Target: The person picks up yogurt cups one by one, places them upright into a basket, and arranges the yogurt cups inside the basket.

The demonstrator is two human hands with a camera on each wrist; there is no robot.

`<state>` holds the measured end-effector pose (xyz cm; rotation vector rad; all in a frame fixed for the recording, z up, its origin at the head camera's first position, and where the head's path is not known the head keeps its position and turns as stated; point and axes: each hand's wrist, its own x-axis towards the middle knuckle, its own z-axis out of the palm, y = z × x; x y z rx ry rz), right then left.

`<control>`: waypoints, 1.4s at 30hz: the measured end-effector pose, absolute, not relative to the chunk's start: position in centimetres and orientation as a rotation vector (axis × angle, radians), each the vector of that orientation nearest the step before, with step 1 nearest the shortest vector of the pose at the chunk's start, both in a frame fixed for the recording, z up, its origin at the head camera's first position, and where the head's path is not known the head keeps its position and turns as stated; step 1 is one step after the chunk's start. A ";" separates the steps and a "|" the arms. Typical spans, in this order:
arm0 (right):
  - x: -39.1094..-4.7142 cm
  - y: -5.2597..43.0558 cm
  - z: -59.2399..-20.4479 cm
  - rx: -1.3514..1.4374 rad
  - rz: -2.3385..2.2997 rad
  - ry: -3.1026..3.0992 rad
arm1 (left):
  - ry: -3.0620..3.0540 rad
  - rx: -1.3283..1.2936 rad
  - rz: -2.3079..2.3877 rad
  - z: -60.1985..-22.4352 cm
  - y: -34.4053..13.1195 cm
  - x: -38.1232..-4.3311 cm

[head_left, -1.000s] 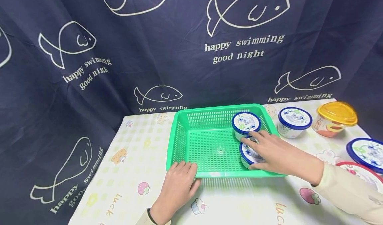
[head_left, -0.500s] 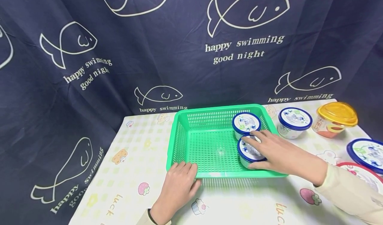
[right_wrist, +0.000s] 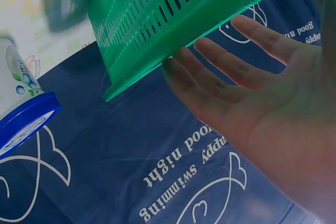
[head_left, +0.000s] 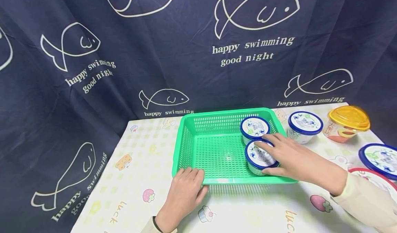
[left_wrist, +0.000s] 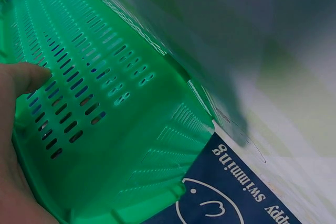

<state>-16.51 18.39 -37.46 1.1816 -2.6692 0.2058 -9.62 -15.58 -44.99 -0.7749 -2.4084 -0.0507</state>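
A dark blue curtain [head_left: 198, 67] printed with pale fish outlines and the words "happy swimming good night" fills the back, just as it did a second ago. In front of it stands a table under a pale patterned tablecloth [head_left: 248, 209]. On the cloth sits a green perforated basket [head_left: 217, 153], its place unchanged across the frames.

The left hand [head_left: 187, 184] grips the basket's near rim toward its left corner, fingers hooked over the edge and thumb against the outer wall, the same hold as before. The right hand [head_left: 288, 159] has drawn slightly to the right over the last second, uncovering more of the lid below it. Its fingers are loosely extended and spread rather than closed round anything; whether the fingertips touch the lid I cannot tell.

Outside the basket, to its right, stand a yellow-lidded tub [head_left: 347, 121], a large blue-lidded tub [head_left: 380, 159], a red-lidded tub [head_left: 372, 178] partly behind the sleeve, and an upright blue-lidded tub [head_left: 305, 124], all where they were.

Inside, along the right wall, the near tub [head_left: 258, 160] now sits a little further left than a second ago, just beside the far tub [head_left: 255, 127], which has not moved.
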 end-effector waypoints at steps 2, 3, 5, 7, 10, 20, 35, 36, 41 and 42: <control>-16.4 18.5 -37.4 1.175 0.204 -2.680 | -2.410 -0.775 -0.050 -45.0 -15.6 -9.6; -16.4 18.6 -37.4 1.165 0.202 -2.688 | -2.405 -0.776 -0.051 -45.0 -15.6 -9.6; -16.3 18.7 -37.3 1.150 0.196 -2.706 | -2.390 -0.780 -0.055 -45.1 -15.6 -9.6; -16.3 18.9 -37.3 1.137 0.188 -2.714 | -2.373 -0.784 -0.061 -45.1 -15.5 -9.7; -16.4 19.1 -37.1 1.130 0.182 -2.700 | -2.351 -0.788 -0.073 -45.1 -15.5 -9.8; -16.0 20.6 -36.4 1.018 0.198 -2.732 | -2.367 -0.781 -0.079 -45.0 -15.4 -9.8; -15.1 22.5 -36.8 0.945 0.259 -2.698 | -2.355 -0.797 -0.080 -44.9 -15.5 -9.8; -15.1 22.6 -36.8 0.936 0.263 -2.701 | -2.351 -0.800 -0.079 -44.9 -15.5 -9.8; -14.8 23.1 -36.8 0.902 0.280 -2.709 | -2.335 -0.803 -0.078 -44.9 -15.6 -9.8; -14.8 23.2 -36.8 0.900 0.281 -2.707 | -2.334 -0.802 -0.076 -44.9 -15.6 -9.8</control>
